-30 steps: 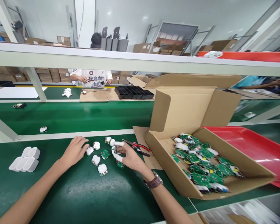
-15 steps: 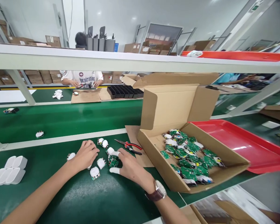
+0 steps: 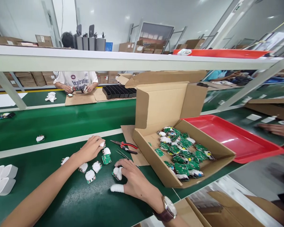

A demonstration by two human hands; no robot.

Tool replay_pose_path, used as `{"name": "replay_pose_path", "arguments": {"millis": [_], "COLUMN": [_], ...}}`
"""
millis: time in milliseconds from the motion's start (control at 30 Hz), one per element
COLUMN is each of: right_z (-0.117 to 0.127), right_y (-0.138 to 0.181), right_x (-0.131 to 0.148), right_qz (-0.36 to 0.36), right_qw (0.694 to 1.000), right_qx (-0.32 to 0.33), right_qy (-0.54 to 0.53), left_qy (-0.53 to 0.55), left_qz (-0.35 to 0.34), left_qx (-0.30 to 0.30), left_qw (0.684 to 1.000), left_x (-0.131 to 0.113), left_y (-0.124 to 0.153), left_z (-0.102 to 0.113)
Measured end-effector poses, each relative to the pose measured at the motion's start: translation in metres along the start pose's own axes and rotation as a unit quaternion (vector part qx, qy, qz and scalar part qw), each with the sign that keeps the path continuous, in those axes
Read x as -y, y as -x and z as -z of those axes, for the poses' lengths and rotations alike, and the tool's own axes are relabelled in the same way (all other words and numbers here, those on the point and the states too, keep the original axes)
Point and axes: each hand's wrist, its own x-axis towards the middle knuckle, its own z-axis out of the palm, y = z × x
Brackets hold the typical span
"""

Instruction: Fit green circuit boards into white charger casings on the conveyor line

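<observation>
Head view: two bare hands low over a green desk (image 3: pixel 85 201) with tiny parts all over it
Left hand (image 3: pixel 90 149): fingers curled down onto a small white plug piece (image 3: pixel 102 144), touching it; can't tell if the grip actually has it pinched
Right hand (image 3: pixel 134 181): palm down, grip spread wide, white rubber finger cots (image 3: pixel 117 188) on the thumb and a fingertip; fingertips rest on a small white-and-green charger board (image 3: pixel 115 172) lying on the desk
Between the hands: more white-and-green charger parts (image 3: pixel 96 166) scattered loose
Tools: red-handled pliers (image 3: pixel 124 145) just beyond the right hand, beside the box
Box: open brown cardboard box (image 3: pixel 156 104) right of the hands, heaped with green circuit boards (image 3: pixel 182 154)
Further right: red plastic tray (image 3: pixel 227 138)
Far left: white plastic shells (image 3: pixel 2 178) bunched together
Across the desk: a person in a white printed T-shirt (image 3: pixel 75 78) busy at their own spot
</observation>
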Motion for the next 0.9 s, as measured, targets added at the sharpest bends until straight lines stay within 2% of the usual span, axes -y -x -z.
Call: {"name": "replay_pose_path", "arguments": {"millis": [100,167,300,400,467,567,633,733,800,833,900], "right_z": [-0.002,-0.008,-0.020,-0.022,-0.022,-0.020,-0.018,-0.012,-0.011,-0.012,-0.015], "right_y": [-0.014,-0.031,-0.054,-0.054,-0.051,-0.052,-0.054,-0.050,-0.043,-0.039,-0.034], "right_x": [-0.001,-0.002,0.001,0.002,0.001,-0.007,-0.012,-0.011,-0.006,-0.002,0.004], "right_qz": [-0.002,0.003,0.003,0.002,-0.012,-0.058,-0.084,-0.092,-0.058,-0.031,0.017], "right_qw": [0.999,0.999,0.999,0.999,1.000,0.998,0.996,0.995,0.998,0.999,1.000], "right_qx": [-0.040,-0.031,-0.010,-0.013,-0.017,-0.029,-0.037,-0.042,-0.026,-0.013,0.007], "right_qy": [0.002,0.031,0.051,0.034,0.021,0.007,0.007,0.012,0.003,0.000,0.001], "left_qy": [0.043,0.047,0.004,-0.025,-0.037,-0.050,-0.047,-0.028,-0.027,-0.031,-0.040], "left_qz": [0.058,0.072,0.051,0.045,0.015,-0.038,-0.042,0.010,0.069,0.100,0.151], "left_qx": [-0.043,-0.035,-0.009,-0.023,-0.012,0.005,-0.032,-0.157,-0.202,-0.195,-0.131], "left_qw": [0.996,0.996,0.999,0.998,0.999,0.998,0.998,0.987,0.977,0.975,0.979], "left_x": [-0.006,-0.008,-0.005,-0.003,-0.003,-0.002,0.002,0.015,0.027,0.033,0.042], "left_y": [0.004,0.011,0.031,0.049,0.060,0.072,0.079,0.097,0.117,0.129,0.152], "left_z": [0.013,0.016,0.010,0.003,0.000,0.005,0.017,0.044,0.061,0.067,0.069]}}
